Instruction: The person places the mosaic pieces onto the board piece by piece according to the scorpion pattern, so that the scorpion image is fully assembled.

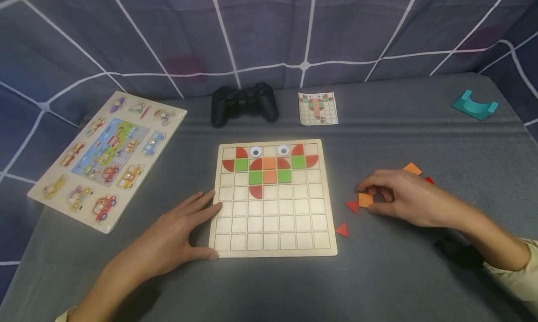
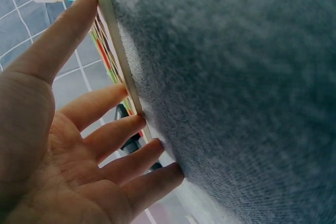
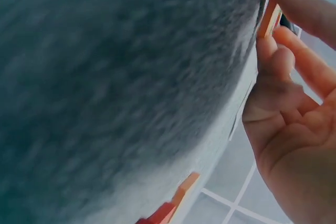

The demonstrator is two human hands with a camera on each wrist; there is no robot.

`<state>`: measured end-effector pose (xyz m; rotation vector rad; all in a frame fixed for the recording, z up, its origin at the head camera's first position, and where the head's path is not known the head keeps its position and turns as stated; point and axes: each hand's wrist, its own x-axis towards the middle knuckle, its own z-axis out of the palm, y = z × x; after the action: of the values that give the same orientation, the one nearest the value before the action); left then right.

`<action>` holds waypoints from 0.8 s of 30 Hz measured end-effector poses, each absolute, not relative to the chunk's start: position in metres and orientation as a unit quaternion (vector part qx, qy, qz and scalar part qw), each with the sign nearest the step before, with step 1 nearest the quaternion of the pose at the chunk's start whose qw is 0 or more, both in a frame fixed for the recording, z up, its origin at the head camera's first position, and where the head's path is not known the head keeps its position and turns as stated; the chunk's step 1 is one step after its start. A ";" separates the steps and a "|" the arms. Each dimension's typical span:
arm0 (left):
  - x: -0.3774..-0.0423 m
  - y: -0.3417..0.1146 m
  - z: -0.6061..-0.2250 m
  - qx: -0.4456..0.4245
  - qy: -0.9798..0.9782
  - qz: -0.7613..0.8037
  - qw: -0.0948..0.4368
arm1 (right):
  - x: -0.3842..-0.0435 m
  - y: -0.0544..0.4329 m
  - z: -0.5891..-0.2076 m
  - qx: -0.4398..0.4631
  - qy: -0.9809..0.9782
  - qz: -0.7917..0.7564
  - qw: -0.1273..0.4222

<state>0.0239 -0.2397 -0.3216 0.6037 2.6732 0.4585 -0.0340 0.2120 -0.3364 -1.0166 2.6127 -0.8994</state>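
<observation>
A wooden grid board (image 1: 271, 219) lies flat on the grey cloth. Red quarter-circles, green and orange squares and two googly-eye pieces fill cells in its upper rows. My left hand (image 1: 174, 235) rests against the board's left edge, thumb and fingertips touching it and fingers spread. To the right of the board, my right hand (image 1: 409, 198) pinches an orange square tile (image 1: 365, 200) between thumb and fingers, at the cloth. One red triangle (image 1: 352, 206) lies right beside that tile; another red triangle (image 1: 342, 229) is near the board's right edge.
Beyond the right hand lie an orange tile (image 1: 413, 168) and a partly hidden red piece (image 1: 429, 180). Behind the board are a pattern card (image 1: 318, 108) and a black game controller (image 1: 244, 105). A vehicle puzzle (image 1: 111, 161) lies left, a teal arch-shaped piece (image 1: 475, 106) far right.
</observation>
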 end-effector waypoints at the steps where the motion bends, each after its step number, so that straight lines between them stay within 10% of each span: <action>1: 0.024 -0.240 -0.322 0.214 0.946 0.162 0.180 | -0.034 0.210 -0.335 -0.340 0.886 -0.301 0.094; 24: 0.023 -0.240 -0.322 0.209 0.945 0.169 0.186 | -0.050 0.078 -0.316 -0.366 0.879 -0.275 0.137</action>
<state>0.0235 -0.2399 -0.3216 0.5899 2.6610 0.4749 -0.0496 0.0783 -0.3164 -1.0585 2.5436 -0.7949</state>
